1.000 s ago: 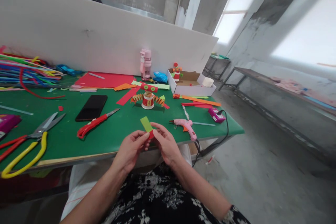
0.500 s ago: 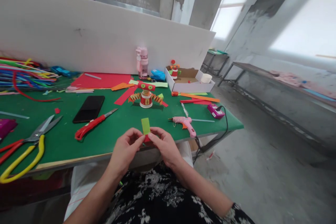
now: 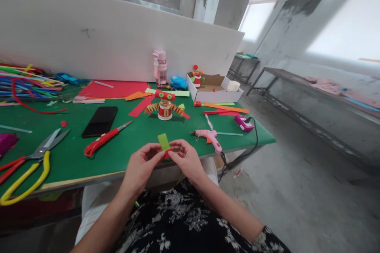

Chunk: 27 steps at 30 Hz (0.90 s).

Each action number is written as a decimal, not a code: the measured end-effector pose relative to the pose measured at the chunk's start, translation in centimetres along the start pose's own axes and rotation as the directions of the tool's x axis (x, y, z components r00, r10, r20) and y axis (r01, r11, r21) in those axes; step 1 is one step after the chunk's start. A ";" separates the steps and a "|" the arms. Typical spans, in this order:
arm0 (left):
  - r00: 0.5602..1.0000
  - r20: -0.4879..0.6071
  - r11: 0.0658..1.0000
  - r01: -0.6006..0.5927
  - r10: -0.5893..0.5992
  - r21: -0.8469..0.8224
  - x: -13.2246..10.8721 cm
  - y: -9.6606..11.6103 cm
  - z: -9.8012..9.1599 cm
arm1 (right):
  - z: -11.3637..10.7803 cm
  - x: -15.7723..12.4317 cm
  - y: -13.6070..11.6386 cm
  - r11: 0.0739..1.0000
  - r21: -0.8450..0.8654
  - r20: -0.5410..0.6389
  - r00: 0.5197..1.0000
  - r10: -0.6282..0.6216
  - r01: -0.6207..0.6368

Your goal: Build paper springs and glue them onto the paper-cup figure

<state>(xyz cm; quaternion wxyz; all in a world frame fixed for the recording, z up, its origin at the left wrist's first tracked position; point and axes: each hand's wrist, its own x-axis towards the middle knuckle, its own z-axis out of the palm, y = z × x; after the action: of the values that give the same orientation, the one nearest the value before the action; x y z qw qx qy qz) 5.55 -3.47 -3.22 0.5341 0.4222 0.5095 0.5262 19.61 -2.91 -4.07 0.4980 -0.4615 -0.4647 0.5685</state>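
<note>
Your left hand [image 3: 141, 165] and right hand [image 3: 187, 161] pinch red paper [image 3: 166, 153], green paper [image 3: 163, 141] rising above it, over near edge of desk [image 3: 115, 166]; whether joined, cannot tell. Beyond, paper figure [image 3: 165, 114] stands with head [image 3: 165, 95], eyes [image 3: 169, 97], folded arms [image 3: 152, 108] already on. Held pieces apart from figure, seemingly unfinished.

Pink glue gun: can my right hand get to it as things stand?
Likely yes: the pink glue gun lies beyond and to the right of your right hand, with nothing visible between them. That hand holds a small red paper piece, though, so it would probably need freeing first.
</note>
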 end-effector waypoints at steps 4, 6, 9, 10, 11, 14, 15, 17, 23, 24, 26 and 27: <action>0.999 -0.012 0.996 -0.038 0.039 0.081 0.5 -0.8 -0.3 | 0.4 0.1 0.2 1.000 -0.008 -0.016 0.999 -0.029 0.029; 0.997 0.003 0.990 -0.081 0.081 0.118 0.5 -1.2 -0.5 | 0.5 0.1 0.3 1.000 -0.001 -0.031 0.999 -0.022 0.022; 0.964 0.038 0.936 -0.266 0.265 0.231 0.2 -1.2 -0.8 | 0.6 0.0 0.3 0.999 0.045 -0.042 0.999 0.009 -0.007; 0.936 0.053 0.891 -0.348 0.348 0.290 0.1 -1.1 -0.8 | 0.6 0.0 0.3 0.998 0.067 -0.039 0.999 0.021 -0.018; 0.904 0.071 0.839 -0.418 0.421 0.349 0.0 -1.0 -0.9 | 0.5 -0.1 0.2 0.996 0.085 -0.034 0.999 0.030 -0.027; 0.850 0.105 0.735 -0.503 0.517 0.454 -0.2 -0.5 -0.9 | 0.4 -0.2 0.0 0.997 0.078 -0.017 1.000 0.026 -0.025; 0.851 0.110 0.733 -0.501 0.513 0.459 -0.2 -0.4 -0.9 | 0.4 -0.2 0.0 0.998 0.057 -0.015 1.000 0.016 -0.015; 0.860 0.126 0.747 -0.495 0.495 0.445 -0.1 -0.3 -0.9 | 0.4 -0.3 -0.1 1.000 0.026 -0.013 1.000 -0.002 0.002; 0.768 0.271 0.621 -0.633 0.580 0.462 0.1 -0.1 -1.6 | 0.5 -0.5 -0.3 0.990 0.133 -0.030 0.999 0.044 -0.040; 0.717 0.323 0.558 -0.689 0.618 0.463 0.2 -0.1 -1.8 | 0.5 -0.6 -0.3 0.987 0.154 -0.035 0.998 0.061 -0.055; 0.588 0.435 0.405 -0.799 0.682 0.445 0.3 0.0 -2.3 | 0.5 -0.7 -0.4 0.977 0.193 -0.036 0.994 0.101 -0.093; 0.524 0.490 0.326 -0.840 0.697 0.434 0.4 0.1 -2.5 | 0.5 -0.8 -0.5 0.972 0.210 -0.034 0.992 0.120 -0.110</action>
<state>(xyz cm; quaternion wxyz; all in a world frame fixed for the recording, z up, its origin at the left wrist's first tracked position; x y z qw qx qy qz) 3.06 -3.24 -3.48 0.0953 0.8174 0.3275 0.4643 19.23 -3.67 -3.47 0.5202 -0.4462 -0.3637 0.6309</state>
